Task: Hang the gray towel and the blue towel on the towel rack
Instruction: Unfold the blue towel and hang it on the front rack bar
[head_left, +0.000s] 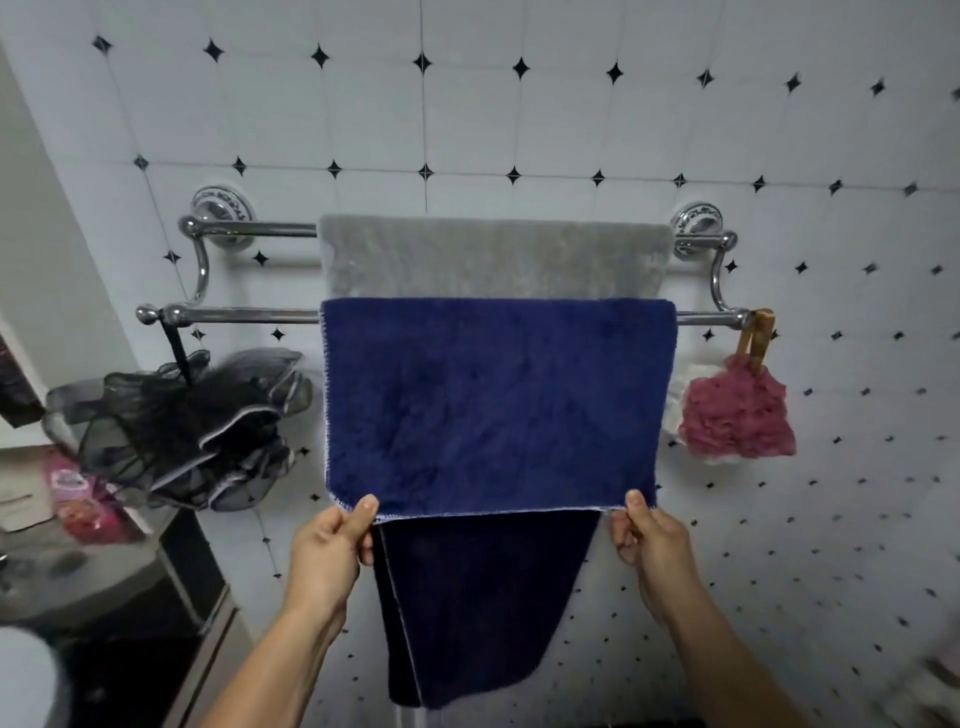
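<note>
A chrome double-bar towel rack (239, 315) is fixed to the tiled wall. The gray towel (493, 257) hangs over its upper back bar. Over the lower front bar lies the blue towel (493, 405), its front flap lifted outward and its back half hanging longer below. My left hand (332, 540) pinches the front flap's lower left corner, thumb on top. My right hand (647, 540) pinches the lower right corner the same way.
A black mesh bath pouf (192, 431) hangs from the front bar's left end. A pink pouf (735, 413) hangs from its right end. At the lower left, a dark counter (171, 571) carries pink packets and a white round thing.
</note>
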